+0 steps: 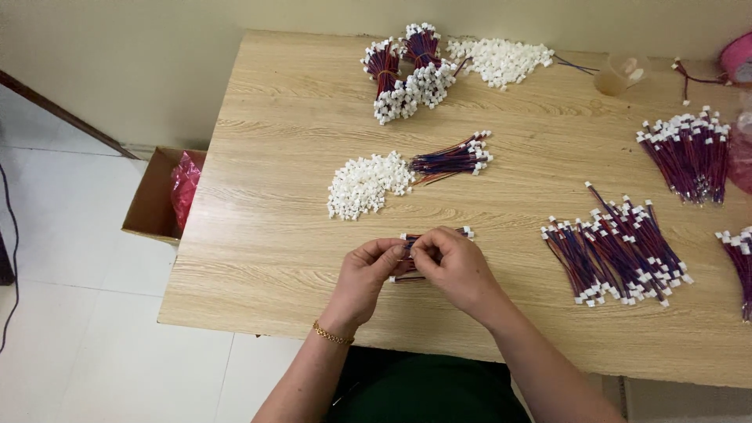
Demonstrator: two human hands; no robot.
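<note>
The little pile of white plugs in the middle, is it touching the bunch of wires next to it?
Touching. The head view shows the wire bunch's left ends running into the right edge of the white plug pile, with no table showing between.

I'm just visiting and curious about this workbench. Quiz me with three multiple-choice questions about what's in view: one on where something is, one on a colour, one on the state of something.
1. Where is the cardboard box?
A. On the floor left of the table
B. On the table's far right corner
C. In the person's lap

2. What colour are the loose small connectors heaped at mid-table?
A. Black
B. White
C. Green

3. How are the person's hands placed?
A. Flat on the table, far apart
B. Close together, both pinching a small wire bundle
C. One lifted out of sight

Answers:
1. A, the box sits on the tiles beside the wooden table, with something red inside.
2. B, the heap is plain white.
3. B, the left hand and right hand meet over the red-and-blue wire bundle.
</note>
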